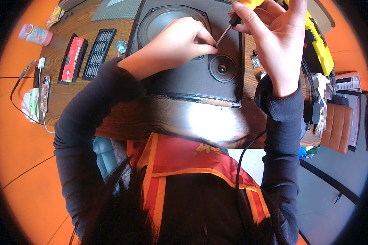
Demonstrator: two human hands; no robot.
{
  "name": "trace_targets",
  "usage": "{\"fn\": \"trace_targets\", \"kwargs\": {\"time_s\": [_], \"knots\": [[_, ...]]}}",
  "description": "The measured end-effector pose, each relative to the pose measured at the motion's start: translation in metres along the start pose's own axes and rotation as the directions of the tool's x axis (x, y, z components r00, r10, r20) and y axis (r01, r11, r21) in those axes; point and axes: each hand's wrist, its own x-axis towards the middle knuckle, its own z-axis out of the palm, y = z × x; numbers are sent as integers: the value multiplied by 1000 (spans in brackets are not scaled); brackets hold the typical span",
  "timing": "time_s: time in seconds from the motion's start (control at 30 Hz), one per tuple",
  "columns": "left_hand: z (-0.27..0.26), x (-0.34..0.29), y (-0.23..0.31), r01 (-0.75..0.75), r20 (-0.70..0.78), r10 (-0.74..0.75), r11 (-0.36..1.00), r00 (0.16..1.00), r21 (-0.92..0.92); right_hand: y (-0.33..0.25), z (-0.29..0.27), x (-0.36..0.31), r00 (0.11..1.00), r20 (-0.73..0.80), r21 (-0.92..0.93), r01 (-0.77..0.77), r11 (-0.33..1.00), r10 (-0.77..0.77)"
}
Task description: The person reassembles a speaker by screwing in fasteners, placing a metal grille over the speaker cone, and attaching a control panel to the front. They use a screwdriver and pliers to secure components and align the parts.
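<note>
A black speaker box [163,87] lies face up on the table, with a large round woofer [151,28] and a small round tweeter [222,68] in its front. Above the tweeter, the thumb and forefinger of my left hand [176,43] pinch together at the tip of a screwdriver [224,34]. Whether a screw sits between those fingertips is too small to tell. My right hand [274,45] holds the screwdriver's yellow and black handle from the right, partly outside the picture. The shaft slants down to the left onto the speaker's front panel.
Left of the speaker lie a black bit case [99,54], a red-faced tool box [73,59] and a small blue item [121,46]. A power strip [45,94] and a pink-and-white bottle [36,35] are farther left. Yellow-and-black equipment [321,49] and small metal parts [256,61] are at right.
</note>
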Motion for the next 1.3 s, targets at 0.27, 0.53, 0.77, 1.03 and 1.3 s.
{"fn": "trace_targets", "kwargs": {"time_s": [0.27, 0.53, 0.77, 1.03, 1.3], "knots": [[-4, -4, 5, 66, 22, -65, 998, 998, -24, 15, 1, 4, 994, 21, -1, 111, 994, -111], [-11, 5, 12, 200, 98, -193, 978, 976, -66, 0, 9, 6, 990, -7, -128, -138, 982, 139], [-14, 13, 13, 219, 198, -199, 972, 960, -84, 10, -3, 7, 987, 97, -49, -124, 991, 128], [-10, 10, 4, 198, 177, -173, 970, 969, -138, 14, -5, 10, 985, 108, -66, -132, 989, 138], [-6, 9, 3, 234, 176, -200, 951, 964, -202, 24, -3, 10, 988, 156, -97, 13, 995, 2]]}}
